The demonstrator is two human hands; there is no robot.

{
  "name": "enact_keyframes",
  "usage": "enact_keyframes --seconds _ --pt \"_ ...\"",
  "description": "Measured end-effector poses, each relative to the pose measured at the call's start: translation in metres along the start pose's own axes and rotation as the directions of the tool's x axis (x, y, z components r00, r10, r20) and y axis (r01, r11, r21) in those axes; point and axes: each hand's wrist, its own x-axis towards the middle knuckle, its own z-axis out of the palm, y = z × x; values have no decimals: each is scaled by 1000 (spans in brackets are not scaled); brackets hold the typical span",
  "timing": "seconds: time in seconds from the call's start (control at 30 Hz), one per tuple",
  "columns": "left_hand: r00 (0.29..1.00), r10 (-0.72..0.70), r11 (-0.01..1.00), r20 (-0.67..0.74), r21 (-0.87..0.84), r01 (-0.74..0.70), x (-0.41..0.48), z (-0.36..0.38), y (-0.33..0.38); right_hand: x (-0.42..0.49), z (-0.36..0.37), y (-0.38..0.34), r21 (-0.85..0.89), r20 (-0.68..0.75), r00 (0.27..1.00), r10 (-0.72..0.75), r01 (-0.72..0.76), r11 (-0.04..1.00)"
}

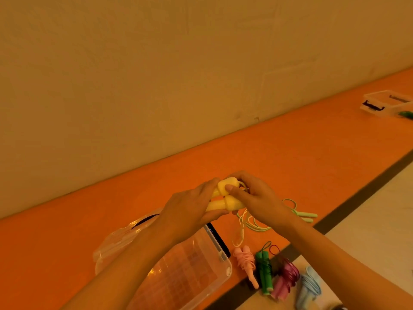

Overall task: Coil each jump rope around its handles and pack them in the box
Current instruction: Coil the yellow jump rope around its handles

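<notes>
Above the box (pixel 224 257) rim, left hand (pixel 190 206) and right hand (pixel 257 198) tight around yellow handles (pixel 220 205), orange floor (pixel 312 153) beyond.

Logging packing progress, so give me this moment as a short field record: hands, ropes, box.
left hand: grips both yellow handles
right hand: pinches their tops
yellow rope: loose, hanging below
coiled: pink rope, green rope, purple rope, blue rope, beside box
uncoiled: light green rope, past right hand
box: open, no rope visible inside
</notes>
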Motion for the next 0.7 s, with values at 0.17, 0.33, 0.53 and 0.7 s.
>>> enact_keyframes --seconds 0.17,0.33,0.53,0.7 --pt "1000 -25 998 14 61 24 5 0 7 -1 0 -2 17 -66 998 20 -19 1000" --pt "998 -45 997 42 57 42 7 -3 10 -1 -3 -9 -43 -33 999 -6 4 999" --pt "999 -42 999 29 0 42 6 -10 -5 1 -37 -18 -202 16 1000 -8 11 979" --pt "997 -63 997 47 -32 64 4 -21 -15 1 -67 -23 -243 14 1000 -1 4 970"
